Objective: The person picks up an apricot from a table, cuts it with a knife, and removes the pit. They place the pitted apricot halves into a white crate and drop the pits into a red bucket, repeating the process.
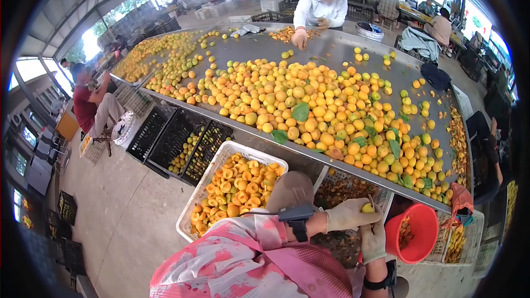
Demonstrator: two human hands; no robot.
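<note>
1. Yellow-green and smooth, the small round fruit [367,208] sits in your gloved left hand [352,215], over the floor between the table edge and your lap. Your fingers are clamped on it.
2. Your gloved right hand [373,240] is curled just below, closed around a thin, dark, curved tool [371,202] whose tip rises beside the fruit.
3. Your gloves cover most of that tool, so you can't make out its full shape. A bit of red shows at your right palm; whether it belongs to the tool is unclear. Your left fingers hide part of the fruit, and the lens's dark rim cuts off the scene's corners.
4. Along the front of the long grey metal table [248,49] lies a broad heap of orange-yellow fruits [309,105], with green leaves among them.
5. Left of your knee, a white plastic crate [185,222] holds orange fruit halves [234,185]; black slatted crates [165,138] stand beyond it.
6. Close to your right hand, a round red plastic bucket [425,237] holds some orange pieces. Your forearm partly blocks the crate under the table edge.
7. Across the table, a person in a pale hat [323,5] reaches toward scattered orange pieces.
</note>
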